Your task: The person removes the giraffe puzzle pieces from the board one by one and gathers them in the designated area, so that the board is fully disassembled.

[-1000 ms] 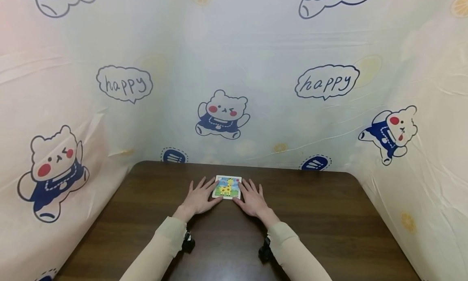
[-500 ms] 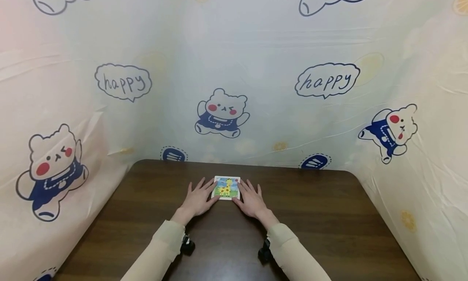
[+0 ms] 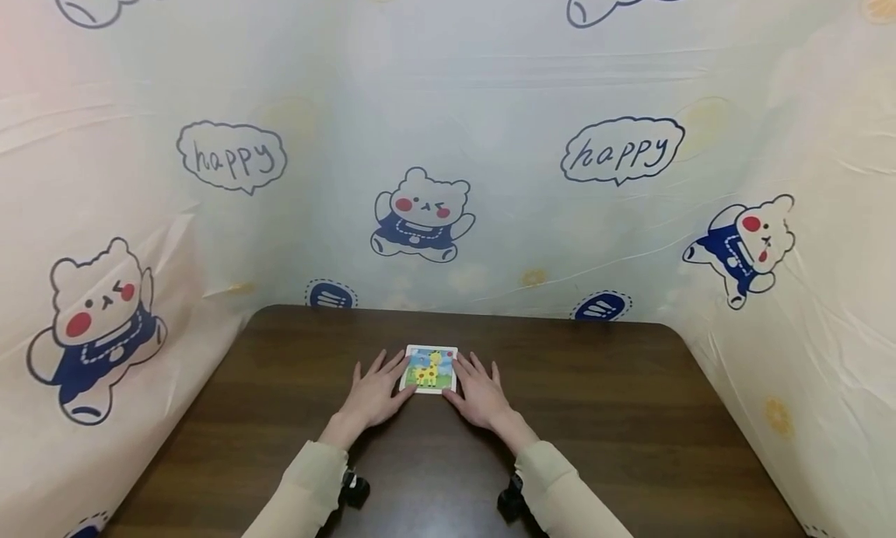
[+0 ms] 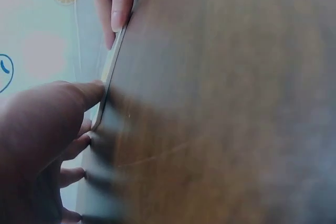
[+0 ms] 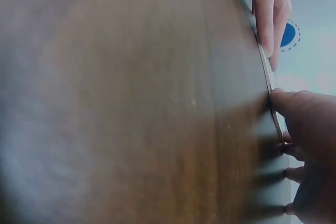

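In the head view a small square picture board [image 3: 428,369] with a white border lies flat on the brown table. A yellow giraffe on blue and green fills its face. My left hand [image 3: 371,398] rests at the board's left side, its fingers extended and spread, the thumb at the near left corner. My right hand [image 3: 483,396] mirrors it on the right side, thumb by the near right corner. From the left wrist, the board's thin edge [image 4: 110,66] shows with the left thumb [image 4: 89,94] against it. The right wrist view shows the right thumb [image 5: 286,102] touching that edge likewise.
The dark wooden table [image 3: 595,413] has rounded far corners. A pale curtain [image 3: 518,172] printed with bears and "happy" bubbles hangs behind it and on both sides. Black cameras sit on the left wrist [image 3: 355,490] and right wrist [image 3: 512,501].
The board has slid a short way over the table toward me, with both hands drawing back alongside it. The fingers keep the same spread pose. The head view has shifted slightly.
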The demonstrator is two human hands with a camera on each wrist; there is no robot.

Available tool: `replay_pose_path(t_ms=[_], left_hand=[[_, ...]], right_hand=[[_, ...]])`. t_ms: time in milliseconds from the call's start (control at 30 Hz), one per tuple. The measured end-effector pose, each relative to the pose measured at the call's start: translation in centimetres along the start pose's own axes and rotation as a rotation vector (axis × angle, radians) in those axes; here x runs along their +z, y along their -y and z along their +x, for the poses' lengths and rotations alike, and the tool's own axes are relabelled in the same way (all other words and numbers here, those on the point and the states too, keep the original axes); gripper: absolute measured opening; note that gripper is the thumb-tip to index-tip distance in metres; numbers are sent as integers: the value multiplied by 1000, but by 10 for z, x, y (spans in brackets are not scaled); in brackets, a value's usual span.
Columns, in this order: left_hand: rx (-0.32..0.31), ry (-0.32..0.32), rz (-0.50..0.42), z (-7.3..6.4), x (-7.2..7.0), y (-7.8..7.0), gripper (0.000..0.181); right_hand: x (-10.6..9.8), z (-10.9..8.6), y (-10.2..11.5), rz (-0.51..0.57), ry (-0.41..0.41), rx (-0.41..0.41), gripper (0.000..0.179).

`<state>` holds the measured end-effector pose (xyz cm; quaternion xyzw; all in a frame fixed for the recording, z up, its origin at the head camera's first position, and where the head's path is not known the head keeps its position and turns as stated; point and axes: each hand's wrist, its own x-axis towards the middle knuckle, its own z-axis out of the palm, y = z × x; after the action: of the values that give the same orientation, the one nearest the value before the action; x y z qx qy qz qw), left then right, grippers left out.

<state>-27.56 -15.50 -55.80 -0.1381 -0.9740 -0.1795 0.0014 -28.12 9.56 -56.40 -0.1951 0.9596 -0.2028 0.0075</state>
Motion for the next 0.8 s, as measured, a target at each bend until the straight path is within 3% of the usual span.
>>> replay_pose_path(t_ms=[333, 433, 633, 800], left_hand=[[-15, -39, -40, -24, 5, -1, 67], [-11, -65, -78, -29, 9, 2, 66], [-15, -141, -134, -31, 22, 6, 66], [-9, -214, -115, -31, 29, 4, 69]], right_hand=[[7, -20, 6, 62, -69, -64, 67], [7, -23, 9, 57, -56, -51, 66], [4, -24, 19, 20, -29, -7, 66], [1, -28, 20, 41, -60, -34, 64]])
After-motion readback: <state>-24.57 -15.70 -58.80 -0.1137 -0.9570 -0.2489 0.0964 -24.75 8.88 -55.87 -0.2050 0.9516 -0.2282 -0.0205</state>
